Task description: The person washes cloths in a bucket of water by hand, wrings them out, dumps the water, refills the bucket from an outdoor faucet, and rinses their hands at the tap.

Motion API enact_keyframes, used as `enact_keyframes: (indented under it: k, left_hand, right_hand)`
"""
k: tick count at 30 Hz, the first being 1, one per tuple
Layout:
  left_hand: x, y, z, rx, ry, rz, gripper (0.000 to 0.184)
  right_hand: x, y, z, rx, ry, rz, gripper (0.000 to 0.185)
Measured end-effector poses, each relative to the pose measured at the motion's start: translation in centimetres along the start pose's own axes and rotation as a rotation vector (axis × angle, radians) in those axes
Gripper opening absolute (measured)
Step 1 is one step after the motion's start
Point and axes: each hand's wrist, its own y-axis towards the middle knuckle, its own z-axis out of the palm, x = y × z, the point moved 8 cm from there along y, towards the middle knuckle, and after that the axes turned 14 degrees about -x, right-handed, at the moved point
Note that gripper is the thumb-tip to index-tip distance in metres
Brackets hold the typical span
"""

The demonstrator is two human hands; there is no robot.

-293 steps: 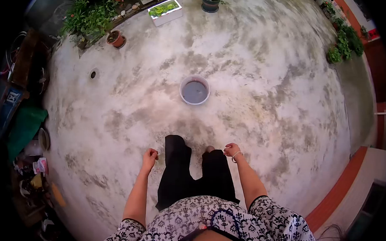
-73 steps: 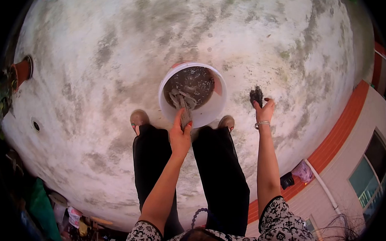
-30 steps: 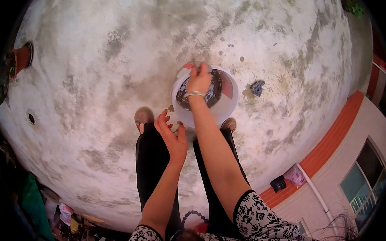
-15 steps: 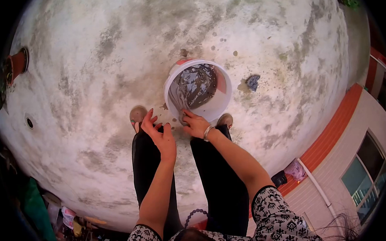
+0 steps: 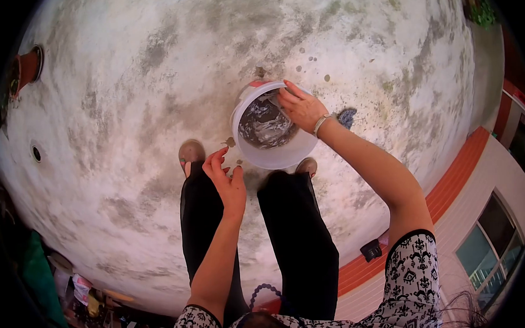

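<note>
Right hand (image 5: 303, 110) moved from bucket's (image 5: 274, 159) near rim to right rim, grip unclear | left hand (image 5: 225, 176) empty, fingers parted | handling apparently remained bucket-centred

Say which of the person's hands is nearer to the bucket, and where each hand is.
Right. The right hand is at the right side of the bucket; the left hand is apart from it, near left.

This stained pale floor (image 5: 142, 99) carries a white bucket (image 5: 281, 157), a dark clump (image 5: 346, 117) just right of it, a terracotta pot (image 5: 30, 68) well to its left.
</note>
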Motion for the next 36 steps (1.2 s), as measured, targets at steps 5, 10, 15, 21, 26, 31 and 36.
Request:
enact_keyframes:
  k: [5, 10, 15, 21, 26, 31, 36]
  left_hand:
    - [0.3, 0.0, 0.3, 0.028, 0.013, -0.029, 0.04]
    - [0.1, 0.1, 0.6, 0.038, 0.017, -0.023, 0.039]
    - [0.1, -0.1, 1.0, 0.053, 0.014, -0.019, 0.039]
    - [0.3, -0.6, 1.8, 0.092, 0.035, -0.024, 0.038]
    - [0.2, -0.8, 2.1, 0.121, 0.015, -0.026, 0.036]
    - [-0.2, -1.6, 3.3, 0.175, 0.036, 0.006, 0.033]
    - [-0.1, -2.4, 4.1, 0.189, 0.014, -0.003, 0.033]
  right_hand:
    - [1.3, -4.6, 4.5, 0.339, -0.355, 0.063, 0.037]
    - [7.0, -6.2, 7.9, 0.577, 0.224, 0.528, 0.034]
    - [7.0, -1.7, 6.9, -0.142, 0.83, 0.775, 0.015]
    - [6.7, -1.5, 12.6, -0.287, 0.61, 1.447, 0.012]
    - [7.0, 0.7, 12.7, -0.13, 0.489, 1.026, 0.019]
    - [7.2, -0.9, 12.2, -0.139, 0.403, 1.189, 0.017]
    - [4.7, -6.2, 2.5, -0.711, 0.784, 1.303, 0.01]
